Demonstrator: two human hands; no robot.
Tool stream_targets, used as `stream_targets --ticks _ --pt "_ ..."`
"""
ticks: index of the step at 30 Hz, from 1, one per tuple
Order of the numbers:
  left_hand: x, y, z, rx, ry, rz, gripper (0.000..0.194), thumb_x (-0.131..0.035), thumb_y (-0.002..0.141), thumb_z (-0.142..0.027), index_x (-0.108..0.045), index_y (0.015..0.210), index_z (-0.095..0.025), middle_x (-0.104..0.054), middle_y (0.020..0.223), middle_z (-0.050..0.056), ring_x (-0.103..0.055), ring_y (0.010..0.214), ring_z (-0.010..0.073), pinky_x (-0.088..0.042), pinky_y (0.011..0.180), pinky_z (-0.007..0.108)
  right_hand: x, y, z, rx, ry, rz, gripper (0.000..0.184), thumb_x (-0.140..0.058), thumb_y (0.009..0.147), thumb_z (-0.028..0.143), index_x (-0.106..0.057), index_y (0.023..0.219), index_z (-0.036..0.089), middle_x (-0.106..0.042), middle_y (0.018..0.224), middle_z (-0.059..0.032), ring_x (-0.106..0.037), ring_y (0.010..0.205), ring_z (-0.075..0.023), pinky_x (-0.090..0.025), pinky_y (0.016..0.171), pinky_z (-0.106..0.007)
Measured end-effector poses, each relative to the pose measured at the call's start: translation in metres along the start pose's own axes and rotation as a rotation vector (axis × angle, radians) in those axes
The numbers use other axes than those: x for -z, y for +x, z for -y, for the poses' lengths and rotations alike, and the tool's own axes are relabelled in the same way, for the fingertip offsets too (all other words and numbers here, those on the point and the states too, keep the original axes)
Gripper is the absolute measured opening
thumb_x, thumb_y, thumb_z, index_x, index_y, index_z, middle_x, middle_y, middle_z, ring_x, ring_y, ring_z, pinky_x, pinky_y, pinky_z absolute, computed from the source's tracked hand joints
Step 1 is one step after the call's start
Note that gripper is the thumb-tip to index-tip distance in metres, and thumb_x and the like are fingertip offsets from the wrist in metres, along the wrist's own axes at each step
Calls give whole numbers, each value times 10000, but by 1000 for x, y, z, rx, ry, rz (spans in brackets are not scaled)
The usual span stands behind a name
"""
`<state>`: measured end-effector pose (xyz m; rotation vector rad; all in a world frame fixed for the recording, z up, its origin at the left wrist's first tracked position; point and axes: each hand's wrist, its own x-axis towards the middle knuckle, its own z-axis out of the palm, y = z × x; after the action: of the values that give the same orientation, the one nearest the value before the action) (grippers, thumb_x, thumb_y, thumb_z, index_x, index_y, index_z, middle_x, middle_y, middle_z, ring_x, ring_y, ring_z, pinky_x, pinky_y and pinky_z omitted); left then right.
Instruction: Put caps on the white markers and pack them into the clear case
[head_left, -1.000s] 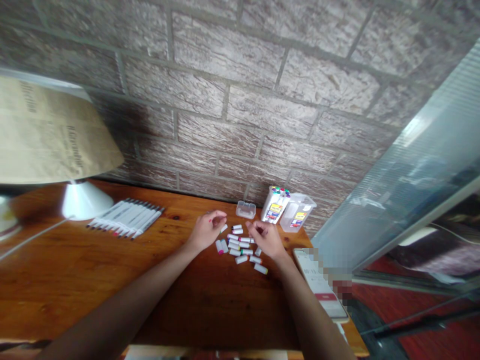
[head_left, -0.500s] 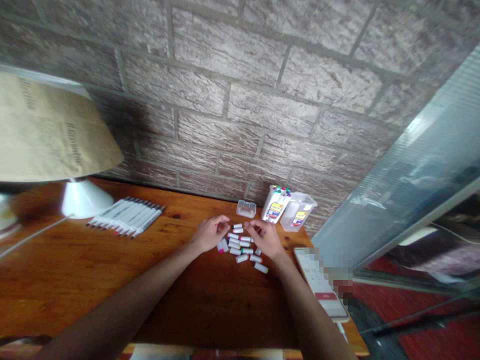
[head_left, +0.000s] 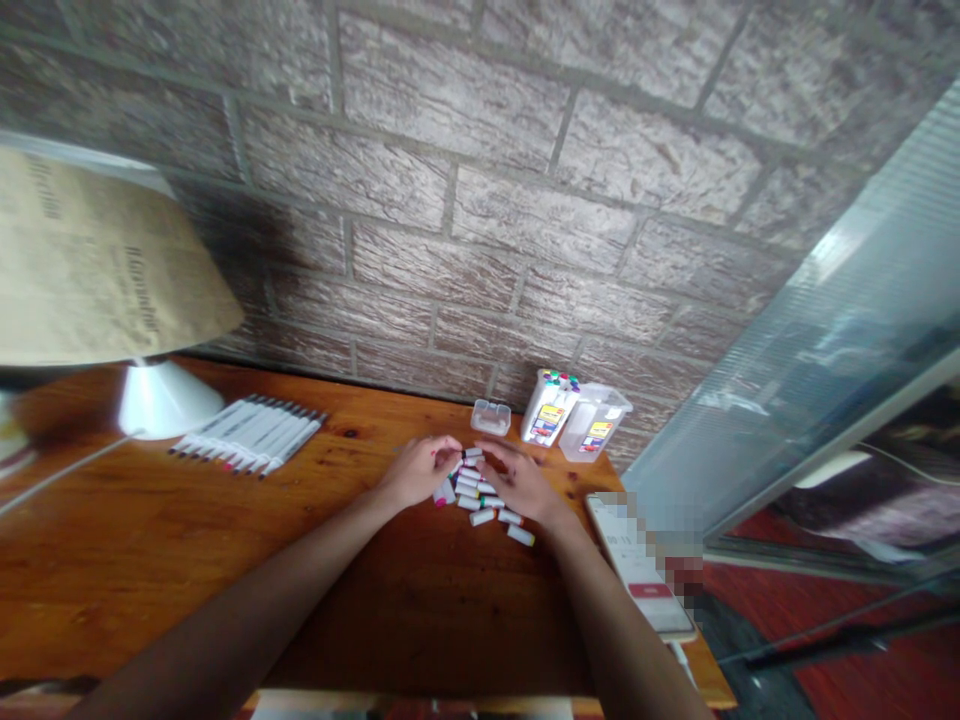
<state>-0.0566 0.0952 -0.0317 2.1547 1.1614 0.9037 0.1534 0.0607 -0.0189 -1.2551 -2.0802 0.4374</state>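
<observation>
Several loose white marker caps (head_left: 482, 516) with coloured ends lie in a cluster on the wooden table (head_left: 360, 610). My left hand (head_left: 418, 472) is at the left of the cluster, fingers curled toward the thumb; anything held between them is too small to make out. Close to its fingertips lies a dark-ended cap (head_left: 472, 455). Over the right part of the cluster, my right hand (head_left: 521, 485) has its fingers stretched and apart, covering some caps. A row of white markers (head_left: 251, 432) with dark tips lies side by side farther left.
Behind the caps stand a small clear box (head_left: 491, 417), a container full of markers (head_left: 550, 408) and a clear container (head_left: 596, 425). A phone (head_left: 641, 570) lies along the right edge. A lamp (head_left: 169, 395) stands left; a brick-patterned wall (head_left: 420, 250) closes off the back.
My right hand has shifted slightly left over the caps, and its fingers have straightened. My left hand has stayed nearly in place. The view has moved a little.
</observation>
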Motion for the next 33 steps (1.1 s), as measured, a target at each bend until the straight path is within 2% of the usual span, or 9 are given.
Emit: stream_targets --ticks 6,13,19,33 --pt "-1 0 1 -20 5 -3 220 -537 914 -313 -715 976 -201 -765 912 42 -691 809 162 -495 779 241 -4 0 0 -6 -42 74 360 -525 961 331 -639 1279 209 -672 1288 -102 -642 1160 -216 -494 1022 -388" --pt "-1 0 2 -21 16 -11 207 -541 908 -307 -718 954 -208 -765 886 26 -692 780 151 -490 752 228 -1 0 3 -34 -32 26 287 -522 964 349 -663 1170 208 -732 1081 -69 -682 934 -183 -530 857 -319" --pt "-2 0 3 -33 41 -5 209 -535 907 -304 -716 946 -206 -766 874 27 -689 767 152 -480 736 228 0 1 4 -52 -52 3 211 -536 952 310 -684 1071 218 -738 1008 -48 -675 865 -167 -516 803 -289" --pt "-1 -1 3 -20 49 -12 203 -550 890 -301 -722 944 -208 -768 864 31 -692 766 156 -493 742 232 0 2 3 -93 -35 -32 180 -544 940 293 -697 1017 239 -751 1010 -38 -692 898 -172 -523 804 -286"
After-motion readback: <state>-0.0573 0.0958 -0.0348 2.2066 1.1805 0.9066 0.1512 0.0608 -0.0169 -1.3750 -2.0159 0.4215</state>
